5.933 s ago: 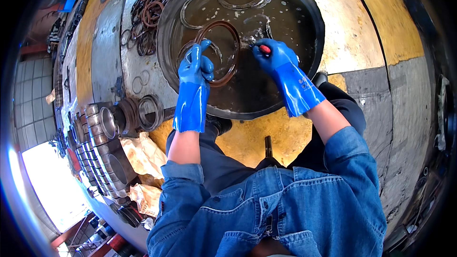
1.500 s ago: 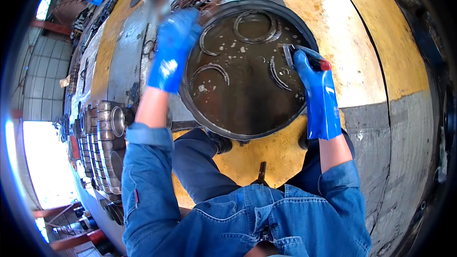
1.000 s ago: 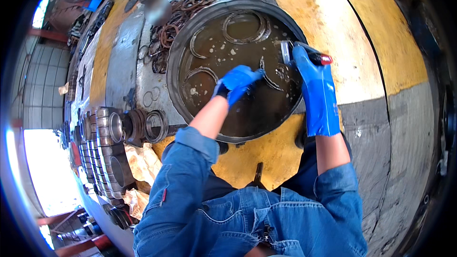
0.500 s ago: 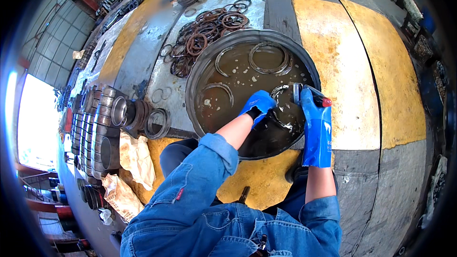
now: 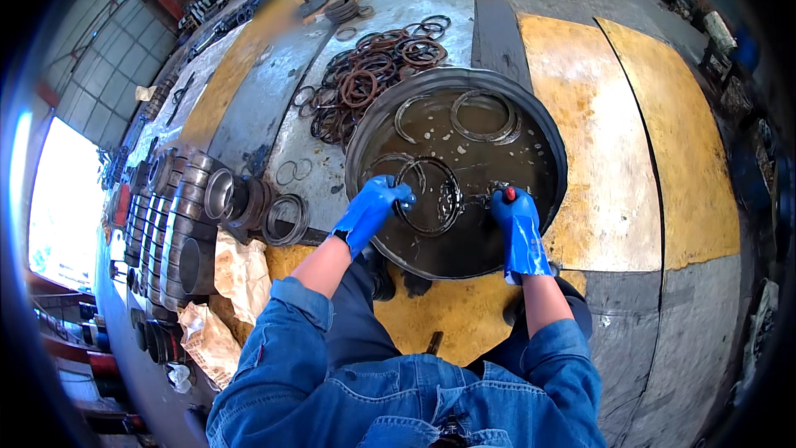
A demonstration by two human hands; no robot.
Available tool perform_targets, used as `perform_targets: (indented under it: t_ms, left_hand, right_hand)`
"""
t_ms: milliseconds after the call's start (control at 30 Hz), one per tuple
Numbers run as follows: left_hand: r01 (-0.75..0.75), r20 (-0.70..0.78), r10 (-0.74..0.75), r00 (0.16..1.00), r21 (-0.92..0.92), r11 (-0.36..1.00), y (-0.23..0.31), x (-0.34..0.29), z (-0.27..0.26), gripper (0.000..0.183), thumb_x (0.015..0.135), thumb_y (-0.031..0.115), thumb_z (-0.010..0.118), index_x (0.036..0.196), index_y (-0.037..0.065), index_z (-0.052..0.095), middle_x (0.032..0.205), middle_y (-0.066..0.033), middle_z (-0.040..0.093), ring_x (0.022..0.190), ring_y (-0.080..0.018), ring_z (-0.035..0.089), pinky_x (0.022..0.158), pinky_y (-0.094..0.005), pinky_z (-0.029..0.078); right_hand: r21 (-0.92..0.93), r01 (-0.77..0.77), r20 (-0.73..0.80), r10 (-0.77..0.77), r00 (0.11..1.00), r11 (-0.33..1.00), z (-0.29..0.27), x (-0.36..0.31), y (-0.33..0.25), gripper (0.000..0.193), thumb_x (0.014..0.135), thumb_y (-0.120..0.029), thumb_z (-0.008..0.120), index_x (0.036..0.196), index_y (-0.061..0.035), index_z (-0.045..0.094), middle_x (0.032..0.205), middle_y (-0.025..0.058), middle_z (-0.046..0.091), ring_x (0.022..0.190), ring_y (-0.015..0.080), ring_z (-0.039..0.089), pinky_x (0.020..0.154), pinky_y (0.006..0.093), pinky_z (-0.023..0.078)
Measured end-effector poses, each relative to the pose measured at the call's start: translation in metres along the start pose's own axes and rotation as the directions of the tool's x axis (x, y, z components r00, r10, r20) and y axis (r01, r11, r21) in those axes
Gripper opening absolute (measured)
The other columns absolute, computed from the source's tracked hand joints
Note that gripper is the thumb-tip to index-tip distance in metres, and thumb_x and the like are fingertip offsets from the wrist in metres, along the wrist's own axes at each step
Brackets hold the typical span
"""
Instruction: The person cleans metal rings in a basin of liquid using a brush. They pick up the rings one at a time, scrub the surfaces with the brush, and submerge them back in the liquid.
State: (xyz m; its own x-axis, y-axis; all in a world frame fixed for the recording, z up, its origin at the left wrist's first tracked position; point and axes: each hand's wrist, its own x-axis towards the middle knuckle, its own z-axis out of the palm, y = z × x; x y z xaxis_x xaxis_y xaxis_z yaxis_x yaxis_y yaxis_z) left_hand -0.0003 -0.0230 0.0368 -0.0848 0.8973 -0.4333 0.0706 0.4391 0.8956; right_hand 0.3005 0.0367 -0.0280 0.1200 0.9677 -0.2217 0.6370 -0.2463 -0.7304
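Note:
My left hand (image 5: 375, 209), in a blue rubber glove, is closed on the left side of a wet metal ring (image 5: 458, 191), raised over a round tub (image 5: 361, 129) of murky brown liquid. My right hand (image 5: 517, 228), gloved alike, grips a hand tool with a red-ended handle (image 5: 509, 193). Its dark, wet head points left toward the ring's right side; whether they touch, and what kind of tool it is, I cannot make out. Other rings (image 5: 482, 134) lie partly submerged at the tub's far side.
A heap of rusty rings (image 5: 359, 88) lies on metal plates beyond the tub. At left are thin wire-like rings (image 5: 286, 217), stacked metal cylinders (image 5: 176, 216) and crumpled paper bags (image 5: 240, 275). Yellow plates (image 5: 593, 133) cover the floor at right.
My left hand has moved left and out of the tub's middle, now holding a ring up. The right hand has come down and left with the tool, turning it toward the ring.

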Motion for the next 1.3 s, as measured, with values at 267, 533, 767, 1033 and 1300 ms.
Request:
perform_targets:
  t_ms: [267,533,767,1033,1300]
  left_hand:
    - [-0.112,0.185,0.091,0.978,0.105,0.988,-0.033,0.021,0.002,0.02,0.093,0.009,0.069,0.111,-0.001,0.071,0.099,-0.0079,0.075,0.085,-0.0138,0.068,0.082,-0.03,0.052]
    - [-0.09,0.257,0.078,0.963,0.034,0.995,-0.047,0.038,0.014,0.021,0.093,0.008,0.07,0.113,-0.001,0.072,0.097,-0.0077,0.075,0.089,-0.0152,0.07,0.083,-0.0309,0.055]
    - [0.005,0.17,-0.001,0.985,-0.018,1.0,-0.05,0.035,0.009,0.025,0.096,0.017,0.074,0.111,-0.003,0.07,0.098,-0.0126,0.075,0.087,-0.0193,0.073,0.078,-0.0303,0.059]
    - [-0.055,0.205,0.068,0.976,-0.068,0.996,-0.037,0.028,0.0,0.02,0.094,0.013,0.072,0.107,-0.002,0.073,0.1,-0.008,0.075,0.088,-0.0166,0.069,0.082,-0.0299,0.053]
    - [-0.03,0.219,0.023,0.975,0.028,0.999,-0.021,0.02,0.018,0.029,0.094,0.012,0.075,0.117,-0.004,0.067,0.102,-0.0125,0.075,0.086,-0.019,0.073,0.08,-0.0315,0.059]
  right_hand:
    - [0.71,0.24,0.213,-0.527,0.823,0.662,0.019,-0.041,-0.062,0.026,0.099,-0.011,0.067,0.122,-0.0015,0.072,0.112,0.0081,0.076,0.101,0.0167,0.07,0.095,0.0319,0.054]
    - [0.597,0.239,0.08,-0.354,0.932,0.766,0.052,-0.024,-0.059,0.019,0.101,-0.007,0.065,0.116,0.0005,0.073,0.107,0.008,0.077,0.096,0.014,0.072,0.087,0.0274,0.057]
    - [0.199,-0.243,0.141,0.217,0.966,0.949,0.007,0.005,-0.052,0.034,0.095,-0.032,0.069,0.103,-0.0001,0.076,0.095,0.0123,0.078,0.086,0.0193,0.073,0.083,0.0326,0.058]
    - [0.699,0.256,0.203,-0.528,0.824,0.668,0.031,-0.046,-0.075,0.027,0.096,-0.017,0.069,0.119,-0.0033,0.073,0.106,0.0107,0.077,0.094,0.0196,0.073,0.088,0.0341,0.057]
    - [0.315,0.07,0.031,-0.084,0.996,0.946,0.043,-0.003,-0.052,0.031,0.089,-0.031,0.07,0.106,-0.0051,0.076,0.094,0.0184,0.076,0.09,0.0337,0.075,0.084,0.041,0.058]
